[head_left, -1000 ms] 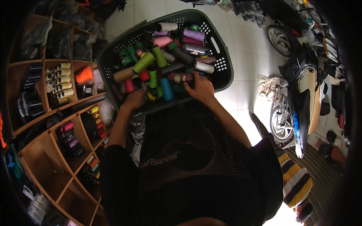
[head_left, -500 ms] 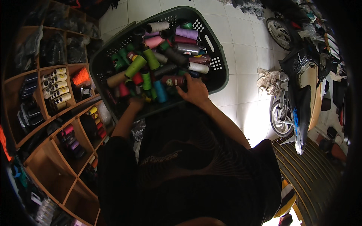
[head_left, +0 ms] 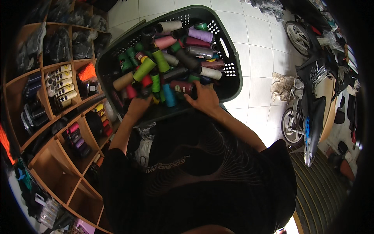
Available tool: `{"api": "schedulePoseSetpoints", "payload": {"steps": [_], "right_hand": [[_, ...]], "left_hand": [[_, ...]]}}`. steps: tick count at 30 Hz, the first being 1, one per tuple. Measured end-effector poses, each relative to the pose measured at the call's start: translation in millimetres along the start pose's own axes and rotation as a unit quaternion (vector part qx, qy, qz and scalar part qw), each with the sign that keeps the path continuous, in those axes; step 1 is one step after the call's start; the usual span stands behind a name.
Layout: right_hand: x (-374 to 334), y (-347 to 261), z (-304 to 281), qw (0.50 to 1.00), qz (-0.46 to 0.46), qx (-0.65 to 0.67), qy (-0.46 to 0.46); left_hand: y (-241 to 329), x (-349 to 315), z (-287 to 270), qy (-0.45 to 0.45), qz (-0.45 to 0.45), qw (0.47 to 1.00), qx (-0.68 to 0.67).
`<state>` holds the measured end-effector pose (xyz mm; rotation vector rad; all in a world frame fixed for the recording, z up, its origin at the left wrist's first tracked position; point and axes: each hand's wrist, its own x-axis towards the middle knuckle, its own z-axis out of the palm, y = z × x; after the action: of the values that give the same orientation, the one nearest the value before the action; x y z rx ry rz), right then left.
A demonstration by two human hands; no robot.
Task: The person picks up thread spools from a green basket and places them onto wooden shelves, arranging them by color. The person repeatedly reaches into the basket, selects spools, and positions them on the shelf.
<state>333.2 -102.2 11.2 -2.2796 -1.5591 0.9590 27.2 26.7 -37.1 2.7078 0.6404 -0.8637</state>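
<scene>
Maroon spool [head_left: 181, 86]: it lies on its side in the basket [head_left: 233, 50], in the near part of the heap. I judge it light, firm and not fragile; the wound thread may slip a little, so the middle of its body seems the safest place for you to hold.
Right hand [head_left: 206, 99]: your thumb and fingers are around the right end of this spool; I cannot tell whether the grip is clamped on it.
Left hand [head_left: 139, 108]: your fingers go in among the spools at the near left side and are partly hidden, so I cannot tell whether the grip is apart or together.
Blue spool [head_left: 169, 95]: it lies between your two hands, just beside the maroon one.
Basket: dark green, with holes in the wall, probably stiff.
Wooden shelves [head_left: 56, 179]: at your left, with more spools in some compartments.
</scene>
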Motion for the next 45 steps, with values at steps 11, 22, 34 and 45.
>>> {"api": "schedulePoseSetpoints", "payload": {"steps": [11, 22, 34, 45], "right_hand": [[0, -6, -4, 0.999, -0.024, -0.019, 0.015], [-6, -4, 0, 0.999, 0.015, 0.012, 0.044], [24, -26, 2, 0.708, 0.165, 0.680, -0.098], [-18, -64, 9, 0.775, 0.008, 0.597, -0.208]], "left_hand": [[2, -47, -31, 0.237, -0.197, 0.872, -0.381], [21, -45, -23, 0.456, -0.184, 0.258, -0.832], [44, -76, -11, 0.387, -0.021, 0.052, -0.920], [76, -64, -34, 0.323, -0.020, 0.205, -0.924]]}}
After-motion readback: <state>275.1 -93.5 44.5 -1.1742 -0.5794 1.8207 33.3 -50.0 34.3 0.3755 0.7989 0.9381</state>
